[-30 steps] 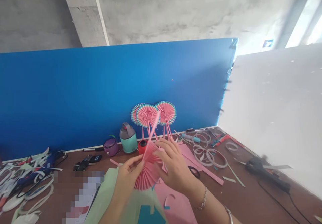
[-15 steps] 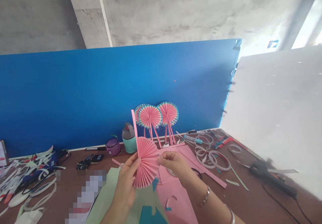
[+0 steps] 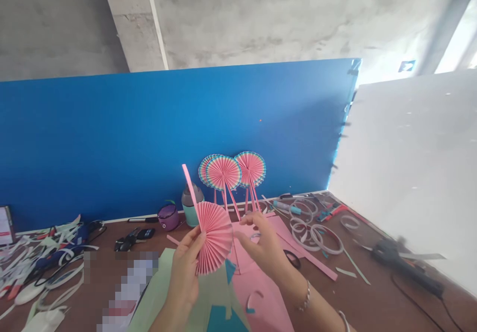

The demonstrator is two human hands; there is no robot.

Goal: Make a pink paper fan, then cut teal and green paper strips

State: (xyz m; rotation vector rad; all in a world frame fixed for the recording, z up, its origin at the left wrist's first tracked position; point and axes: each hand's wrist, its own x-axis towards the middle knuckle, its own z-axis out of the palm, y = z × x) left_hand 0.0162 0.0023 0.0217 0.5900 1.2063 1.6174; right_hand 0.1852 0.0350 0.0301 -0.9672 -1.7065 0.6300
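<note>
A pleated pink paper fan [image 3: 215, 235], spread to roughly a half circle, is pinched at its left edge by my left hand [image 3: 188, 252]. From that same edge a long pink paper strip [image 3: 189, 185] sticks up, tilted to the left. Just right of the pleats is my right hand [image 3: 259, 242], thumb and fingers apart, with nothing between them. Beneath both hands lie pink paper sheets [image 3: 264, 297] and pale green paper [image 3: 156, 285]. Behind, round pink fans with striped rims [image 3: 223, 172] lean against the blue panel on pink sticks.
At the back stand a purple pot [image 3: 168, 216] and a teal-and-grey bottle [image 3: 191, 212]. Tape rolls [image 3: 327, 239] lie to the right, with a glue gun [image 3: 406, 265] and its cable beyond. Paper scraps and cords [image 3: 44, 262] are heaped at the left.
My right hand has let go of the fan's right edge and opened. The fan has shifted slightly left in my left hand, its strip leaning further left.
</note>
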